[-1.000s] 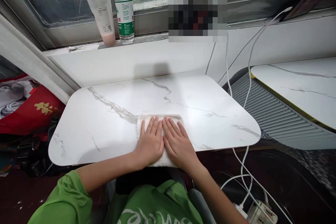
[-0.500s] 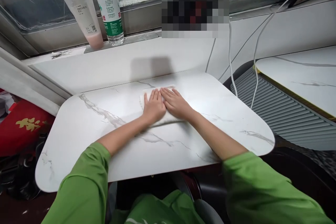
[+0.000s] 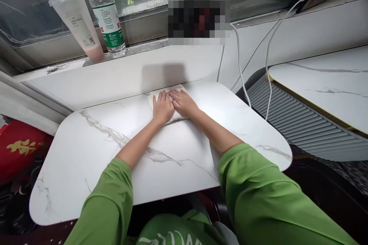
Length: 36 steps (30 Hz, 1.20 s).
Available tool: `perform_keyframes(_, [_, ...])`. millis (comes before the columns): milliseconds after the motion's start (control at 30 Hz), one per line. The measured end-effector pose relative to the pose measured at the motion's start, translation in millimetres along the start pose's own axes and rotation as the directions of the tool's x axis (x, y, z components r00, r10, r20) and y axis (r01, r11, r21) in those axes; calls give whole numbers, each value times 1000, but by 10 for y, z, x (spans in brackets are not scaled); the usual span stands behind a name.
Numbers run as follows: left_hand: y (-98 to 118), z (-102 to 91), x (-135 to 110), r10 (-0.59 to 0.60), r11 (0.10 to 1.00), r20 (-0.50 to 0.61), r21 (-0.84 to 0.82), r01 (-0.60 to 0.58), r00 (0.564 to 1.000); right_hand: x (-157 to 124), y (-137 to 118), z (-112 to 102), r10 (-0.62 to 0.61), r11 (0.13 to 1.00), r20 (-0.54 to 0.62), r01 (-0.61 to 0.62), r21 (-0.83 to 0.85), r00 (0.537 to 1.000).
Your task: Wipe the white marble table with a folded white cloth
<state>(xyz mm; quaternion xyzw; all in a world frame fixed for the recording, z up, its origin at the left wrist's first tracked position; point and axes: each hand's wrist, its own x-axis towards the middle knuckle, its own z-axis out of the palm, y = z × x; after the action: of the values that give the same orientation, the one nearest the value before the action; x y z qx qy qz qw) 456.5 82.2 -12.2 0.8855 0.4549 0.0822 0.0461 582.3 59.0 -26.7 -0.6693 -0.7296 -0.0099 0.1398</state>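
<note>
A cream-white cloth (image 3: 179, 87) lies flat on the white marbled table (image 3: 115, 176), with its far edge close to the wall. My left hand (image 3: 163, 108) presses palm down on the left part of the cloth, fingers stretched forward. Beside it, my right hand (image 3: 184, 103) rests flat on the cloth too, its fingers pointing up and left. The two hands touch or nearly touch at the thumbs. Much of the cloth is hidden beneath them.
On the window ledge stand a plastic cup (image 3: 77, 26) with some pink drink and a clear water bottle (image 3: 107, 23). White cables (image 3: 269, 65) hang at the right, near a second marbled table (image 3: 330, 80). A red bag (image 3: 23, 147) is at the left.
Both hands have pushed the cloth forward, nearer the wall. The arms reach farther across the table, and the head view has shifted a little.
</note>
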Motion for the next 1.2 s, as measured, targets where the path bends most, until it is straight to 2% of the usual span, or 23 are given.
perform_keyframes(167, [309,-50,-581,103,995,60,-10,-102,993,-797,-90,-102,-31,999,-4,31,-40,999])
perform_keyframes(300, [732,-86,-1098,237,971,192,-34,-235,952,-1603,-46,-223,-73,997,-69,71,-31,995])
perform_keyframes(400, [1100,-110,-1407,289,957,252,-63,-282,924,-2133,71,-374,-110,994,-72,110,-8,991])
perform_keyframes(500, [1435,-89,-1597,319,948,215,-61,-314,923,-2514,264,-520,-101,995,-30,101,16,994])
perform_keyframes(600, [1683,-25,-1637,373,928,144,-54,-369,917,-2708,475,-590,-40,998,59,38,41,997])
perform_keyframes(667, [1785,19,-1587,382,924,102,-40,-380,919,-2727,574,-588,36,999,78,-39,29,996])
perform_keyframes(733, [1837,52,-1493,384,924,58,-18,-383,922,-2672,629,-566,101,995,37,-101,-5,994])
perform_keyframes(900, [1836,120,-1134,375,927,16,-1,-375,927,-2343,772,-526,103,993,-35,-105,-50,994])
perform_keyframes(1033, [1790,214,-706,305,952,-1,-28,-305,952,-1912,1020,-503,70,997,-13,-70,-37,997])
perform_keyframes(1200, [1608,295,52,217,975,22,-56,-216,976,-1126,1305,-411,115,993,-22,-115,-34,993])
